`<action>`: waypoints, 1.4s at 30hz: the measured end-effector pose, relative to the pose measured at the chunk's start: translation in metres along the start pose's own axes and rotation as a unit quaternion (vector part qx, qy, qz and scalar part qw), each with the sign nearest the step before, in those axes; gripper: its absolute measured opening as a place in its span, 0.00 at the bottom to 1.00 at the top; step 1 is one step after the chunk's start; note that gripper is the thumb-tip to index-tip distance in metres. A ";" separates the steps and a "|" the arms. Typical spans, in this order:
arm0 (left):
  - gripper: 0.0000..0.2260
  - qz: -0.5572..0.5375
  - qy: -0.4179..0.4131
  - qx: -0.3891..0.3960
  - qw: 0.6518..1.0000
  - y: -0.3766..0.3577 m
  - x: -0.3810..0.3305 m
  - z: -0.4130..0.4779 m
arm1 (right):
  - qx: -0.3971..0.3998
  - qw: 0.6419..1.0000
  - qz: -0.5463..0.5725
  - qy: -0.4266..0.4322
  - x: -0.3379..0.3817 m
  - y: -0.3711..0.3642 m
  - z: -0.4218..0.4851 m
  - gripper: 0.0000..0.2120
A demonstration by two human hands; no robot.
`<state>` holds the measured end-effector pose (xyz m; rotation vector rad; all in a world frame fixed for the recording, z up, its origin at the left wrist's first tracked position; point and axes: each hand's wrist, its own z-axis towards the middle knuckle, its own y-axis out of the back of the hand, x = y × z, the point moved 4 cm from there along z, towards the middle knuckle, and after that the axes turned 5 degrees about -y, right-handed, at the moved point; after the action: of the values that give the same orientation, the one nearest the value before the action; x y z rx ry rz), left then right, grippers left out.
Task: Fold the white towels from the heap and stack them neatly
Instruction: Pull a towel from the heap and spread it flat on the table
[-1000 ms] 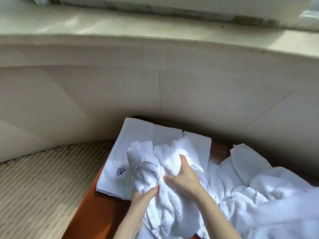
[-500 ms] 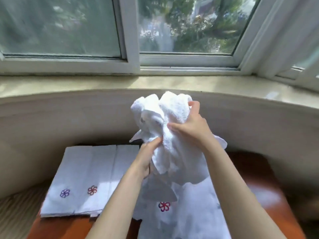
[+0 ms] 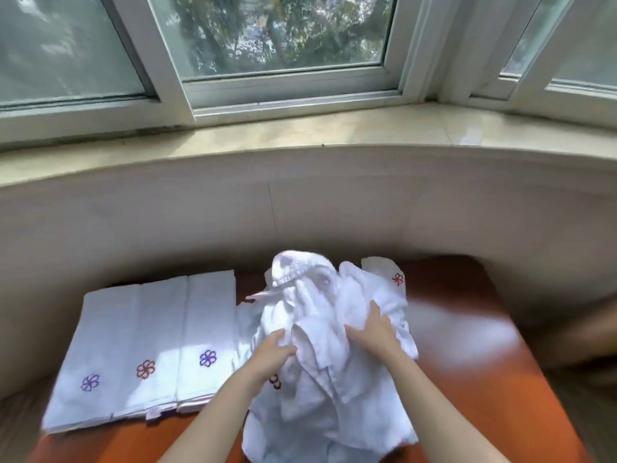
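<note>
White terry bunches under us as we clutch the towel heap (image 3: 334, 389) on the counter (image 3: 484, 379), left hand (image 3: 272, 355) and right hand (image 3: 374, 333) both with fingers (image 3: 283, 350) curled into it (folded towels (image 3: 143, 342) lie just left).

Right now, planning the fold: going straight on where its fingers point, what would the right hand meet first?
More of the crumpled white terry towel that the right hand grips; depth beyond it is unclear.

Worn on the head, at the near edge of the table (image 3: 467, 379), facing forward and down toward its far edge, the sill (image 3: 300, 132) and the window (image 3: 283, 35). Close above the towels (image 3: 334, 396). Wide-angle, sill line bowed. Single view only.
</note>
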<state>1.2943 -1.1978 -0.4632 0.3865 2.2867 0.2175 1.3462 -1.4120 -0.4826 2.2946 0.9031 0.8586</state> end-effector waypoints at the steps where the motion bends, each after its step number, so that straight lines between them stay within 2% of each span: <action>1: 0.29 0.005 -0.009 -0.009 1.000 0.003 -0.002 0.002 | 0.000 1.000 -0.020 0.009 0.003 0.003 0.000 0.46; 3: 0.31 0.010 -0.038 -0.009 0.999 0.000 -0.007 0.005 | -0.003 0.999 -0.040 0.023 0.008 0.003 -0.004 0.45; 5: 0.33 0.061 -0.054 0.020 0.997 -0.012 -0.004 0.007 | -0.004 0.998 -0.043 0.037 0.009 -0.009 -0.012 0.46; 8: 0.36 0.142 -0.046 0.120 0.981 -0.031 0.018 0.007 | 0.013 0.998 -0.040 0.042 -0.001 -0.035 -0.021 0.46; 11: 0.30 0.089 -0.008 0.155 0.984 -0.017 0.026 0.001 | 0.058 0.997 -0.042 0.023 -0.013 -0.038 -0.022 0.47; 14: 0.20 0.040 -0.019 0.073 0.996 0.023 0.016 0.003 | 0.032 0.998 -0.030 0.036 -0.007 -0.021 -0.021 0.40; 17: 0.16 0.027 -0.020 -0.015 0.999 0.061 0.018 -0.002 | -0.015 0.998 -0.067 0.003 0.000 -0.015 -0.032 0.31; 20: 0.13 0.008 0.008 -0.020 1.000 0.086 0.028 -0.019 | -0.094 0.990 -0.102 -0.027 0.019 -0.020 -0.058 0.29; 23: 0.10 0.023 0.027 0.024 0.999 0.106 0.046 -0.039 | -0.158 0.979 -0.124 0.027 0.048 -0.036 -0.084 0.30; 27: 0.05 0.031 0.026 0.041 0.998 0.146 0.079 -0.065 | -0.140 0.981 -0.120 0.062 0.085 -0.074 -0.122 0.25; 31: 0.04 0.017 0.029 0.037 0.999 0.205 0.120 -0.095 | -0.112 0.981 -0.142 0.071 0.112 -0.119 -0.161 0.20; 33: 0.05 -0.008 0.035 0.017 0.999 0.241 0.147 -0.108 | -0.073 0.986 -0.138 0.065 0.123 -0.149 -0.178 0.17; 38: 0.07 -0.026 0.068 -0.080 0.994 0.319 0.218 -0.134 | -0.020 0.979 -0.185 0.079 0.143 -0.220 -0.206 0.20; 42: 0.07 -0.011 0.080 -0.102 0.991 0.337 0.263 -0.134 | 0.011 0.973 -0.216 0.085 0.146 -0.267 -0.207 0.21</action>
<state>1.0969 -0.7962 -0.4610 0.2451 2.3958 0.4833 1.1760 -1.0859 -0.4674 1.9474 1.4277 0.8564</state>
